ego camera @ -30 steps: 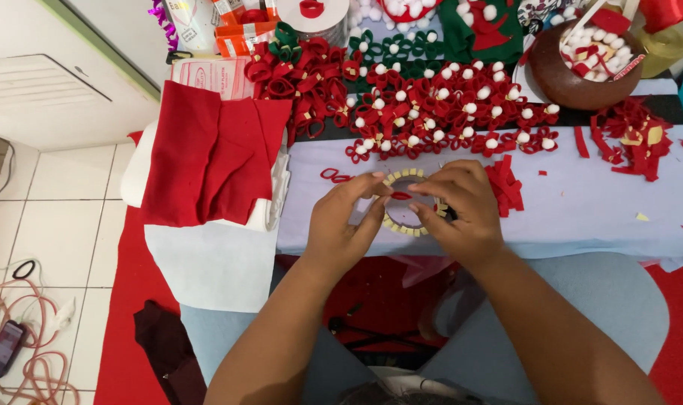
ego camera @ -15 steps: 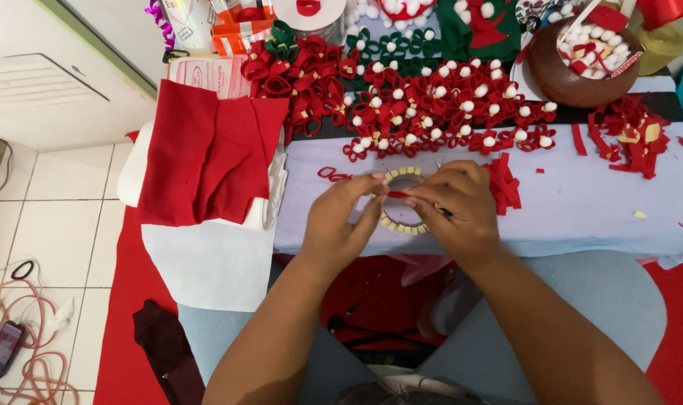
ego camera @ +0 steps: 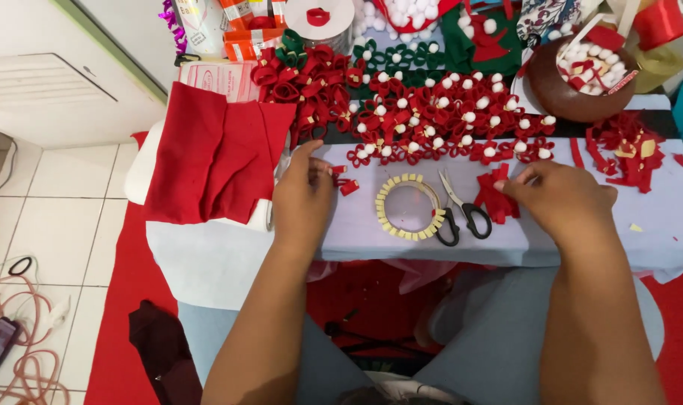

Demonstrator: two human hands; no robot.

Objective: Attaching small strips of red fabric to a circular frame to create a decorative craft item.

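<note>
Two hands rest near the table's front edge: the left hand pinches a small red felt piece, the right hand grips red felt strips. Between them lie a ring and scissors; red flowers crowd the far edge.

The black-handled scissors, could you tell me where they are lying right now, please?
In the head view the black-handled scissors lie on the pale table cover, just right of the ring edged with cream tabs and left of the right hand.
</note>
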